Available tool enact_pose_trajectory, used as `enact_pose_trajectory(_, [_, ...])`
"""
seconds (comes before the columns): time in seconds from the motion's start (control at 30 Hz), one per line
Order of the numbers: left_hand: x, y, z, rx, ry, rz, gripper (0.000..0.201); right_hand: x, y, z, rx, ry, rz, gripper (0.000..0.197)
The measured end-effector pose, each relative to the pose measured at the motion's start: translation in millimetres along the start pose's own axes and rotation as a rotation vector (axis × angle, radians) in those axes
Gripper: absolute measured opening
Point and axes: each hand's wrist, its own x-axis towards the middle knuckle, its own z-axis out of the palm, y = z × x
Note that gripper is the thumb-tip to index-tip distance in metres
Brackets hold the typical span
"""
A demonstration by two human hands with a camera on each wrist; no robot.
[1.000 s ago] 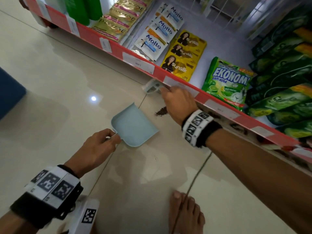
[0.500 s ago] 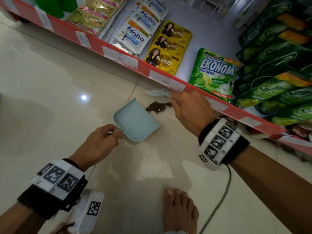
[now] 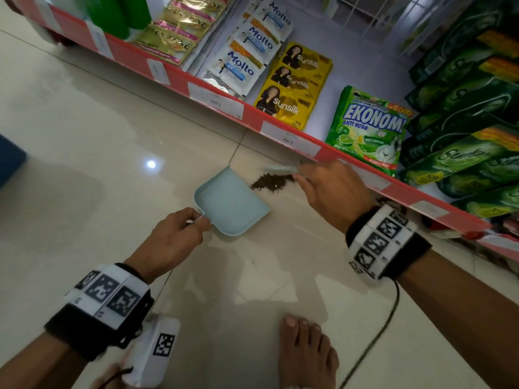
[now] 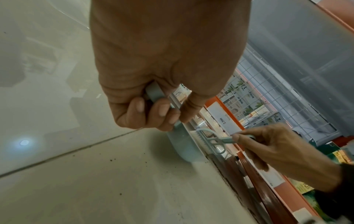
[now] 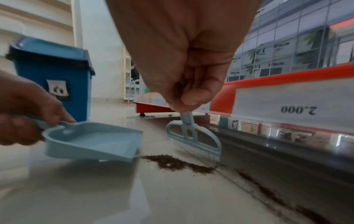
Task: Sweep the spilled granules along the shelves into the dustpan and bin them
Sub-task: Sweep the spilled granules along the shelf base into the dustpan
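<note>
Your left hand [image 3: 171, 238] gripped the pan [image 3: 231, 202], right hand [image 3: 335, 189] pinched the brush [image 5: 193, 141]; the pan's lip looked lifted off the floor, so granules [image 5: 178, 164] could've slid under.

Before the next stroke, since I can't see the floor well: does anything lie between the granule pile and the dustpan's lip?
Nothing visible does. The granule pile lies on bare tile right at the open lip of the dustpan.

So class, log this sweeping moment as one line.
left hand: grips dustpan handle | right hand: holds brush | granules: piled at dustpan lip | dustpan: empty
</note>
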Motion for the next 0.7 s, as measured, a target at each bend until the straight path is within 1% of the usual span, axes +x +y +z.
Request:
enact_pose_trajectory(0.07, [1.1, 4.6, 4.2, 0.002, -0.012, 0.013, 0.022, 12.1, 4.6, 1.7, -0.065, -0.004, 0.042, 0.030])
enact_pose_trajectory(0.13, [1.4, 7.7, 8.4, 0.003, -0.035, 0.030, 0.022, 15.9, 4.0, 9.2, -0.088, -0.074, 0.024, 0.028])
enact_pose_trajectory(0.2, [1.0, 8.2, 9.4, 0.010, -0.042, 0.035, 0.023, 9.4, 2.9, 16.0, -0.024, -0.148, -0.011, 0.031])
enact_pose_trajectory(0.23, [1.3, 7.2, 8.8, 0.010, -0.047, 0.036, 0.023, 3.2, 3.5, 18.0, 0.036, -0.162, -0.013, 0.033])
enact_pose_trajectory(0.27, [0.9, 6.1, 7.7, 0.006, -0.051, 0.032, 0.023, -4.2, 4.0, 19.2, 0.089, -0.142, -0.023, 0.035])
enact_pose_trajectory(0.33, [1.1, 3.6, 5.2, -0.002, -0.039, 0.029, 0.023, -17.4, 6.5, 20.4, 0.132, -0.037, -0.064, 0.033])
enact_pose_trajectory(0.4, [2.2, 0.8, 3.0, -0.005, -0.036, 0.024, 0.024, -24.4, 12.4, 19.2, 0.085, 0.077, -0.072, 0.028])
enact_pose_trajectory(0.47, [3.2, 2.4, 2.6, -0.006, -0.034, 0.018, 0.024, -22.6, 21.2, 19.5, -0.005, 0.118, -0.006, 0.022])
enact_pose_trajectory(0.53, [4.4, 3.5, 6.6, 0.001, -0.051, 0.011, 0.024, -17.9, 26.9, 22.4, -0.083, 0.062, 0.091, 0.018])
enact_pose_trajectory(0.6, [6.4, 7.8, 8.4, -0.006, -0.058, 0.017, 0.025, -16.0, 28.3, 28.2, -0.122, -0.011, 0.158, 0.021])
enact_pose_trajectory(0.67, [4.0, 13.1, 9.2, -0.011, -0.068, 0.025, 0.025, -20.0, 26.3, 35.0, -0.107, -0.057, 0.174, 0.022])
enact_pose_trajectory(0.7, [3.3, 12.6, 10.9, -0.003, -0.060, 0.011, 0.025, -23.7, 24.5, 37.7, -0.086, -0.069, 0.155, 0.021])
